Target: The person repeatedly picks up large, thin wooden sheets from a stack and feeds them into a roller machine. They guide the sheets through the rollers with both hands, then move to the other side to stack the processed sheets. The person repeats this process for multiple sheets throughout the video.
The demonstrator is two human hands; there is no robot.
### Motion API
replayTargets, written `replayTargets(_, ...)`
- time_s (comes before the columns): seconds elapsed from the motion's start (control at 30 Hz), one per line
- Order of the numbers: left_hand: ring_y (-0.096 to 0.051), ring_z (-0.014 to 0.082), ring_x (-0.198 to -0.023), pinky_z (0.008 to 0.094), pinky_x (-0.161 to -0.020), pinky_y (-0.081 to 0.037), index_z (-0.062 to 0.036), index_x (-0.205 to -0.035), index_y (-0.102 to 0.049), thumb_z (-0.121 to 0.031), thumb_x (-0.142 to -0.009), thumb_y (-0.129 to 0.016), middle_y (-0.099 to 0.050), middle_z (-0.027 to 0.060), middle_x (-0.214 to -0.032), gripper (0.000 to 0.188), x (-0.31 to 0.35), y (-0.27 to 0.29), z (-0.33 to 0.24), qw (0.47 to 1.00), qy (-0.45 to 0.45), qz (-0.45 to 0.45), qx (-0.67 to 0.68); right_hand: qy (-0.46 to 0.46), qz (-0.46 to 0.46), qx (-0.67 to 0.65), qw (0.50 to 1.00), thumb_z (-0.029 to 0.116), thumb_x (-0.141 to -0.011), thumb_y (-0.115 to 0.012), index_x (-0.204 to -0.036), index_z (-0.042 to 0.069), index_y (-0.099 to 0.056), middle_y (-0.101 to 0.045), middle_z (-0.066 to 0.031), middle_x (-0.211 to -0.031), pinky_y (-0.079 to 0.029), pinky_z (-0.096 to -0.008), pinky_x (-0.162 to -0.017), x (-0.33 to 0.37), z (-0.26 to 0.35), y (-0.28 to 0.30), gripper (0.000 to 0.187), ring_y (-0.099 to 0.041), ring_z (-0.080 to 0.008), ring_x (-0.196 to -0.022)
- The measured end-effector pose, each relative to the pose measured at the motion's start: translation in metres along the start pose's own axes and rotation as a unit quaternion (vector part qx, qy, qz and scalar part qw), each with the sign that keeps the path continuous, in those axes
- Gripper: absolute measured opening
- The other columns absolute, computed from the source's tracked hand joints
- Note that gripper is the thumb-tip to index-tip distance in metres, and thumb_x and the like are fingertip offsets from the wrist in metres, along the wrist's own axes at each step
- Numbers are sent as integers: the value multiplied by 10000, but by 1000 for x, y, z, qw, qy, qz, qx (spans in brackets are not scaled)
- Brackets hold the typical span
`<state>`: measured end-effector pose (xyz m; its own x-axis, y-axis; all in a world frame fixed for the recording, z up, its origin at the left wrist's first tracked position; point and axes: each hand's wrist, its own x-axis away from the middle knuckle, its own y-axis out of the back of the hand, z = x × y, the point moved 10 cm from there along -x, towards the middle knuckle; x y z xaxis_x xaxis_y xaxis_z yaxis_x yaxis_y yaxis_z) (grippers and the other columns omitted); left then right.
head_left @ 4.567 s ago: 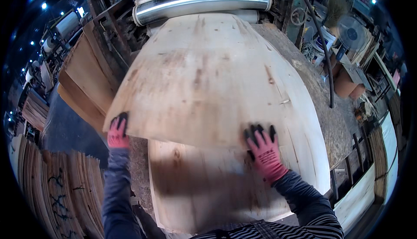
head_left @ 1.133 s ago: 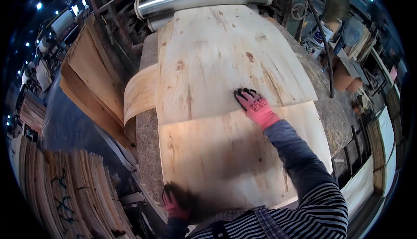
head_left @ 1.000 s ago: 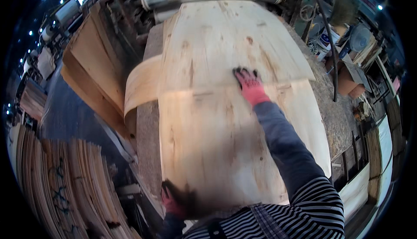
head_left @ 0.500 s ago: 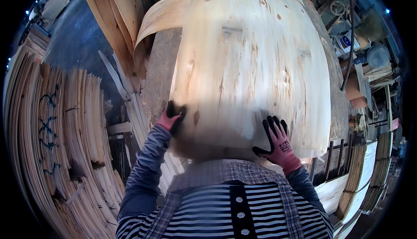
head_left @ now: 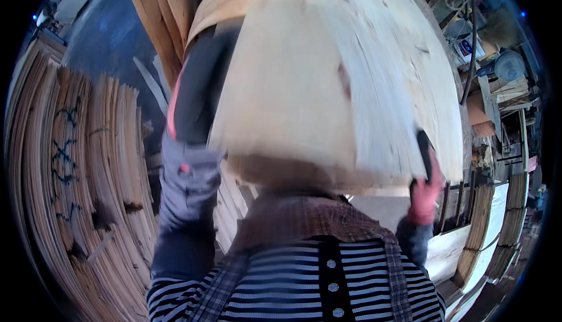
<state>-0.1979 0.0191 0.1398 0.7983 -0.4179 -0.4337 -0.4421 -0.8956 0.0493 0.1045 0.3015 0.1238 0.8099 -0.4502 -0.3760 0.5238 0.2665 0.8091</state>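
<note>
- Head view: a broad wood veneer sheet (head_left: 287,88) lies before the torso, its near-left part apparently raised and blurred, over another pale sheet (head_left: 438,105).
- Left hand (head_left: 202,85), in a black-and-pink glove, is large and smeared at the sheet's left edge; whether its fingers are clamped on the wood or merely alongside it, I cannot tell.
- Right hand (head_left: 427,178), gloved alike, is by the near-right part of the sheet, its dark fingers close together and pointing away from the body; blur hides whether they pinch the edge or only rest there.
- Handling, as I judge it: thin, light for its breadth, springy rather than stiff, likely to sag or flap if held at one side only. It probably splits easily along the grain, so the best hold is at both near corners, thumbs above and fingers beneath, with an even pull. The dry face should give coated gloves decent friction.
- Wood texture: creamy and matt, with brown streaks and a dark elongated mark near the middle.
- Curled veneer strip (head_left: 227,3) arches at the far left, showing how readily such stock bends.
- Stacked veneers (head_left: 93,170) at the left show ragged, layered edges with dark scribbled marks; tan leaning sheets (head_left: 161,15) have wavy rims.
- Cloth: striped knit shirt (head_left: 269,287), plaid straps, wrinkled grey sleeve (head_left: 187,187).
</note>
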Motion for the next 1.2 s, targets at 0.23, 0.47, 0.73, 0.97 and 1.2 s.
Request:
replayTargets(0.23, -383, 210, -1126, 302, -936, -313, -2, -1246, -272, -77, -803, -509, -378, 154, -1235, 509, 195, -12, 224, 924, 330, 55, -186, 87, 50, 133, 986, 121, -490, -567, -1038, 53, -544, -508, -165, -1105, -373, -437, -874, -51, 50, 31, 553, -511, -342, -959)
replayTargets(0.47, -368, 241, -1149, 313, -937, -311, -7, -1267, -269, -214, -795, -553, -385, 182, -1228, 588, 187, 0, 213, 897, 413, -31, -154, 114, 34, 140, 983, 163, -616, -614, -1165, 150, -454, -463, -99, -1175, -362, -386, -888, -191, -15, -87, 572, -466, -278, -1046)
replayTargets(0.73, -480, 181, -1050, 275, -884, -384, 23, -1160, -423, -85, -749, -602, -502, 130, -1132, 461, 171, 13, 198, 890, 427, -80, -137, 76, 11, 185, 980, 236, -717, -577, -1242, 167, -350, -408, -108, -1222, -288, -397, -949, -324, -82, -200, 576, -365, -266, -1142)
replayTargets(0.97, -558, 160, -908, 254, -794, -431, 40, -1093, -464, -11, -729, -550, -594, 113, -962, 378, 136, 25, 148, 923, 370, -85, 60, 228, 46, 107, 967, 335, -752, -544, -1212, 44, -365, -386, -165, -1217, -214, -444, -979, -243, 35, -165, 573, -324, -309, -1156)
replayTargets(1.2, -553, 190, -918, 276, -840, -416, 64, -1086, -471, -78, -811, -487, -563, 128, -1016, 310, 63, -29, 73, 907, 375, 122, 147, 281, 271, 71, 918, 397, -625, -648, -1192, 5, -374, -319, -225, -1245, -198, -528, -958, 32, -16, -176, 742, -281, -402, -1161)
